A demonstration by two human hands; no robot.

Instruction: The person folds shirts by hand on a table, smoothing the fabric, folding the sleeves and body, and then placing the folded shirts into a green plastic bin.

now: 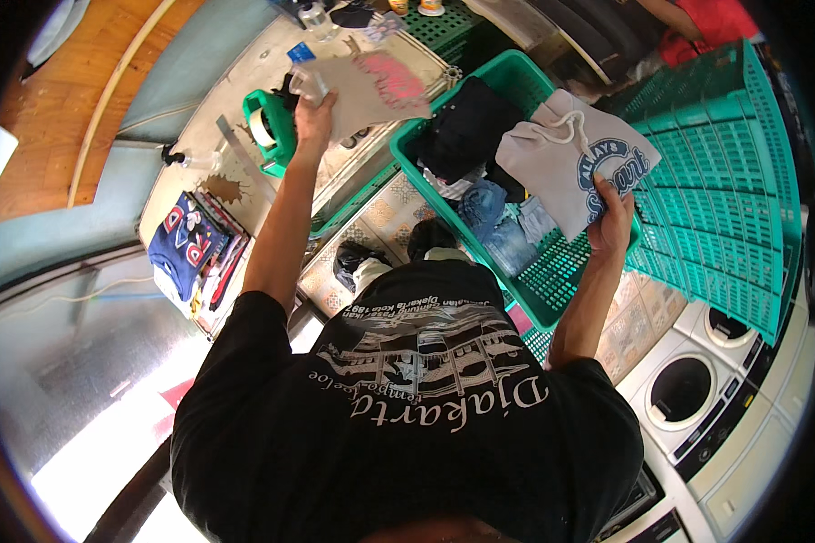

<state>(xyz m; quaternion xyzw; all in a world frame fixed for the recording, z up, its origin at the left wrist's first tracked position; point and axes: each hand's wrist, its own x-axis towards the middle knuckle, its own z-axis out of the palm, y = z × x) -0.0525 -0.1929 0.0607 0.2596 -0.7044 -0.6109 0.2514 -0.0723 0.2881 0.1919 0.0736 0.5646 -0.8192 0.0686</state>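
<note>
My left hand (314,121) grips the near edge of a thin beige piece with pink print (363,91), held over the table (244,193). It looks like a plastic bag, though blur leaves this unsure. In my right hand (612,220) is a folded light grey hoodie (550,146) with a white drawstring and dark blue lettering. The hoodie hangs above the right side of a green plastic basket (407,153). Inside the basket lie folded black clothes (472,125) and blue denim (509,244).
A green tape dispenser (282,136), a metal ruler (241,153), a spray bottle (200,160) and a stack of folded clothes (190,237) occupy the table. Tall green baskets (713,183) stand right, near front-loading machines (680,390). Another person's arm (672,17) shows at upper right.
</note>
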